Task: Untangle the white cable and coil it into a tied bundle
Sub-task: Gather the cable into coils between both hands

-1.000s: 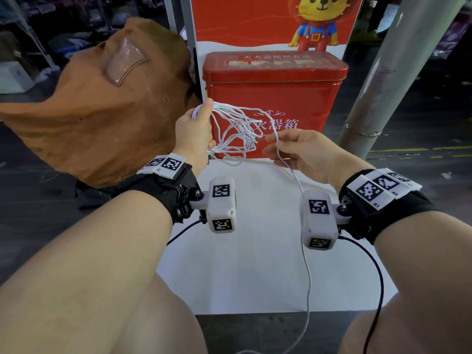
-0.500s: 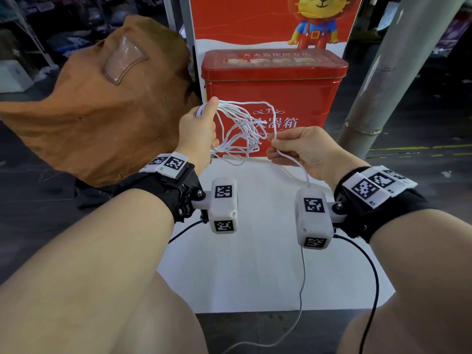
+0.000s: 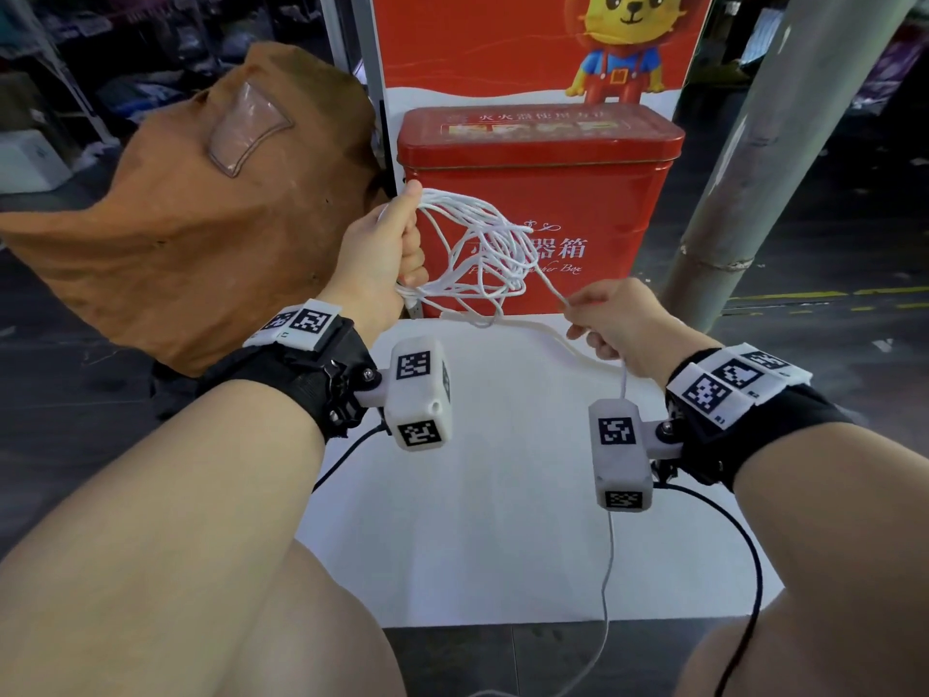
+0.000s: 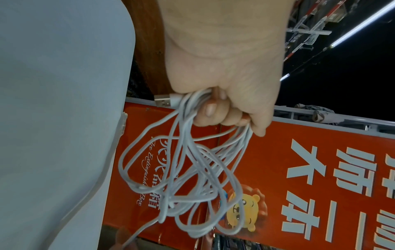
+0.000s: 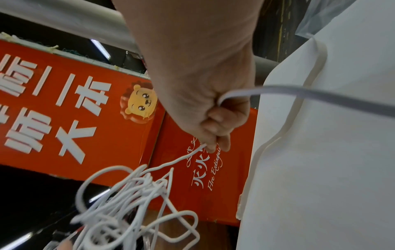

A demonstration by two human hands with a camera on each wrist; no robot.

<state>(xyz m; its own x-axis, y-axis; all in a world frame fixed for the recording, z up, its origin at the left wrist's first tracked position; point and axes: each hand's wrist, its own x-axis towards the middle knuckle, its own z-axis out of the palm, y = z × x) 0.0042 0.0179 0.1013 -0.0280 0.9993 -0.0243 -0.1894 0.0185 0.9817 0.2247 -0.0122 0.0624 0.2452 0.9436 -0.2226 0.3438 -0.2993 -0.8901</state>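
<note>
Light is even and soft in the head view, brightest on the white sheet (image 3: pixel 482 520) at centre; the upper corners fall dim. The grey pillar (image 3: pixel 784 158) bows with wide-angle distortion. In the left wrist view, ceiling strip lights (image 4: pixel 361 25) glare at upper right. The right wrist view is blurred at lower left.

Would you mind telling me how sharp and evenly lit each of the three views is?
Head view: evenly lit, white cable crisp, pole bowed by the wide lens. Left wrist view: sharp on the left hand; background dark with glaring strip lights. Right wrist view: the near strand is a blurred grey band.
</note>
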